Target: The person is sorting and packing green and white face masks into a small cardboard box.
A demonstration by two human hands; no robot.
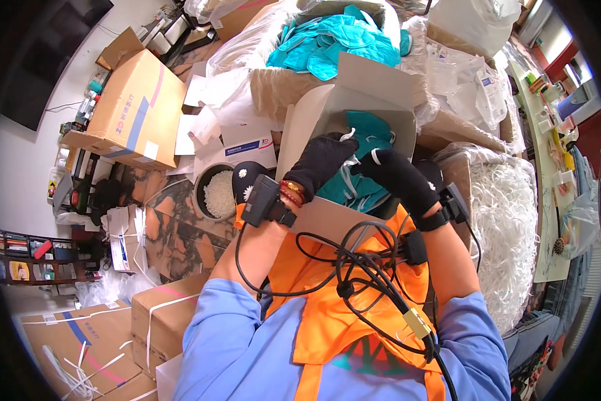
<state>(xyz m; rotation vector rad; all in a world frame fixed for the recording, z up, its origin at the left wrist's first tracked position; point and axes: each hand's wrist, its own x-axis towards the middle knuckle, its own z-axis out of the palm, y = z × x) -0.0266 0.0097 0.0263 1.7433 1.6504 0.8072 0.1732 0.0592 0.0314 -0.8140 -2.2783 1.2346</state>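
Observation:
Both of my hands wear black gloves and meet over an open grey-white carton (301, 137) in front of me. Teal face masks (369, 128) with white straps lie inside it. My left hand (322, 160) has its fingers closed, and a white strap (348, 134) pokes out at the fingertips. Close beside it on the right, my right hand (397, 179) is bent in a pinch, with a white strap loop (376, 157) at its fingers. The teal mask between the hands is partly covered by the gloves.
Ahead stands a plastic-lined box with a heap of teal masks (334, 41). White strips (504, 234) fill a carton at right. A round bowl of small white pieces (220, 192) sits at left, near a tall cardboard carton (140, 110). Black cables (354, 260) hang across my chest.

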